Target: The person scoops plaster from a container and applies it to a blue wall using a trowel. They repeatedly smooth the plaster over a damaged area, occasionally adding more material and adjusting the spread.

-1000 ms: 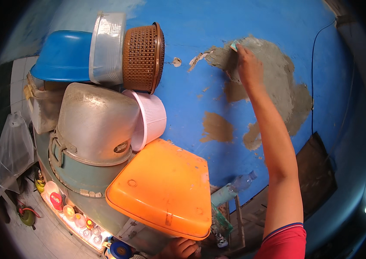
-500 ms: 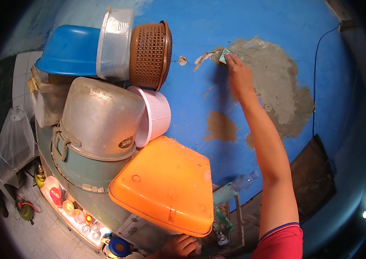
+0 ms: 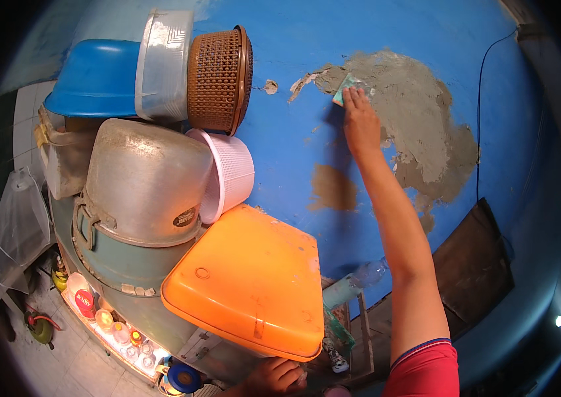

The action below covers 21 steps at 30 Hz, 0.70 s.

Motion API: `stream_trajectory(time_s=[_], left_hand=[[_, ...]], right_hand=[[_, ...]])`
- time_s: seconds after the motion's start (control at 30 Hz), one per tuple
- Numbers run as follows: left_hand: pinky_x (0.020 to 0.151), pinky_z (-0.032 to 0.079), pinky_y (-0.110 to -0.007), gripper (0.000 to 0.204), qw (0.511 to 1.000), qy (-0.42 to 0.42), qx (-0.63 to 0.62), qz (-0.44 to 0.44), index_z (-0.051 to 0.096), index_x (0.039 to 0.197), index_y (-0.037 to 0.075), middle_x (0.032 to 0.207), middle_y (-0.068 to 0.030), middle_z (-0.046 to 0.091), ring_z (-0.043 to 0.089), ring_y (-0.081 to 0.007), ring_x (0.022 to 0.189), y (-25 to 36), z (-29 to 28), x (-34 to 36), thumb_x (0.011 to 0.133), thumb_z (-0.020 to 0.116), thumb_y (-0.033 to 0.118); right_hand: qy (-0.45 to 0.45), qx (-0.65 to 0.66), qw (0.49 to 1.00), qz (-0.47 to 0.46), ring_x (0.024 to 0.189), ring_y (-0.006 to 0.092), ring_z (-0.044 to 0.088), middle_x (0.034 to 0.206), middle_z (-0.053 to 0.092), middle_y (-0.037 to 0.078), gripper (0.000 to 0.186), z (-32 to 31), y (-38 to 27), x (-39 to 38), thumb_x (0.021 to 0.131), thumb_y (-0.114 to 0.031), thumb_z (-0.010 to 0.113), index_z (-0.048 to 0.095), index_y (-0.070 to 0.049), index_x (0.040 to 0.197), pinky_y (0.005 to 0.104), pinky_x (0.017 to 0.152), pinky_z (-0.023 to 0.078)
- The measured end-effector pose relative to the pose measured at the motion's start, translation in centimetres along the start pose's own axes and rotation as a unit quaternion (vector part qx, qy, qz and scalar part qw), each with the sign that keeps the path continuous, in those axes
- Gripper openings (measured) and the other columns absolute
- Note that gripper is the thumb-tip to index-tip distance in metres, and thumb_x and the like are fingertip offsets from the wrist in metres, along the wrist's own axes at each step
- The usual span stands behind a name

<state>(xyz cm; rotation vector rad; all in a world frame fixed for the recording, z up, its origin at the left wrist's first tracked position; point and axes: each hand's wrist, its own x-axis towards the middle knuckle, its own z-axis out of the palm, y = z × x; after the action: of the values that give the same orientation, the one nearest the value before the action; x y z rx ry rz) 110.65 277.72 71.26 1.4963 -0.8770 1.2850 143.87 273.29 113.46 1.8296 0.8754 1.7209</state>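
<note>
My right hand [image 3: 362, 122] reaches up to the blue wall [image 3: 293, 159], fingers pressed together on a small, flat green scraper [image 3: 342, 90]. The scraper lies against the left part of a rough grey plaster patch [image 3: 413, 109]. Cracked, peeling paint runs off that patch to the left, towards a small round hole mark [image 3: 271, 87]. Low in the picture, my left hand [image 3: 274, 377] has its fingers curled just below an orange plastic lid [image 3: 247, 281]. What the left hand grips, if anything, is too dark and covered to make out.
On the left are stacked a blue basin [image 3: 95, 76], a clear tub [image 3: 164, 66], a brown woven basket [image 3: 217, 79], a pink basket [image 3: 231, 169] and an upturned metal pot [image 3: 151, 178]. A plastic bottle [image 3: 370, 272] lies beside my right arm. A dark board [image 3: 475, 264] leans at the right.
My right hand has slid the scraper slightly down and to the right over the plaster's edge. The whole view has shifted a little. The left hand stays beneath the orange lid.
</note>
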Motion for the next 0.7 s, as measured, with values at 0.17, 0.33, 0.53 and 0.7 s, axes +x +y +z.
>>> stream_trajectory(time_s=[0.17,0.33,0.53,0.7], left_hand=[[0.063,0.052,-0.037,0.012,1.000,0.021,0.022,-0.001,0.058,0.074,0.003,0.076,-0.0102,0.061,0.061,-0.0248,0.067,0.1,-0.4,0.2,0.084,0.064,0.008],[0.063,0.051,-0.036,0.010,1.000,0.002,-0.009,-0.006,0.061,0.077,0.002,0.077,-0.0107,0.062,0.061,-0.0252,0.068,0.3,-0.6,0.7,0.083,0.064,0.008],[0.064,0.051,-0.035,0.010,1.000,0.013,0.012,-0.009,0.061,0.077,0.002,0.077,-0.0105,0.062,0.061,-0.0254,0.068,0.4,-0.3,0.8,0.079,0.067,0.009],[0.074,0.055,-0.033,0.016,0.995,-0.083,0.049,-0.004,0.065,0.079,0.005,0.078,-0.0053,0.063,0.064,-0.0216,0.075,0.2,-1.6,0.9,0.077,0.074,0.018]], right_hand=[[0.022,0.038,0.997,-0.058,0.129,0.0337,0.056,0.134,0.062,0.014,0.046,-1.4,0.0,-0.8,0.088,0.001,0.056,0.059,-0.005,0.133,0.0411,0.106,0.047],[0.083,-0.055,0.995,0.018,0.131,0.0306,0.054,0.135,0.062,0.011,0.045,-3.4,7.4,2.8,0.089,-0.001,0.056,0.061,-0.008,0.133,0.0403,0.104,0.048],[-0.039,0.012,0.998,-0.054,0.132,0.0323,0.053,0.136,0.061,0.014,0.044,-2.9,3.1,-4.4,0.089,0.002,0.051,0.060,-0.004,0.132,0.0412,0.109,0.044],[-0.073,0.067,0.992,-0.080,0.131,0.0316,0.054,0.136,0.061,0.013,0.043,-4.9,1.1,-5.9,0.088,0.001,0.052,0.061,-0.004,0.131,0.0413,0.111,0.043]])
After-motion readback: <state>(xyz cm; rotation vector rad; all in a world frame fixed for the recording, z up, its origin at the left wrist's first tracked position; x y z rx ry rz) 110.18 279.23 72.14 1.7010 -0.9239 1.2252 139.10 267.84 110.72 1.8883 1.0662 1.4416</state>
